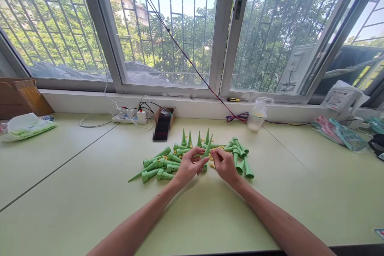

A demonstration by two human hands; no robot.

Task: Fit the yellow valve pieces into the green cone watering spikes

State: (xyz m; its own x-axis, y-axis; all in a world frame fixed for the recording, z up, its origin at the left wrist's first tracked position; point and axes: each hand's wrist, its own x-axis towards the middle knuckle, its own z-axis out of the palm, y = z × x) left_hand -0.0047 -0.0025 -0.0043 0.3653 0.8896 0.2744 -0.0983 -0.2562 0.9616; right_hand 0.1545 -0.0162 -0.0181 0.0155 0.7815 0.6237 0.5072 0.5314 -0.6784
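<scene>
The left hand (188, 167) is half closed, its thumb and fingers pinched on a green spike (207, 149) that tilts with its tip up and away from the person. The right hand (225, 165) is just beside it, fingers curled and fingertips drawn together near the spike's lower end; I cannot tell whether they grip anything. Both hands hover low over the table (90, 192), wrists apart and fingertips almost meeting.

Around the hands lies a heap of like spikes. A loose pile (159, 164) lies flat to the left, and a smaller bunch (241, 158) lies to the right. A few cones (184, 138) stand upright just behind. Small yellow bits (211, 165) are scattered between the hands and among the green parts.

Farther back, near the sill, are a white power strip (130, 118) with cords, a small box (163, 126) with a blurred front, a bundle of red and black wires (237, 118) and a clear bag (257, 118) holding something pale. At the far left a green-white packet (25, 126) lies by a carton (21, 96). At the far right lie more packets (339, 134). Barred windows (168, 28) show trees outside.
</scene>
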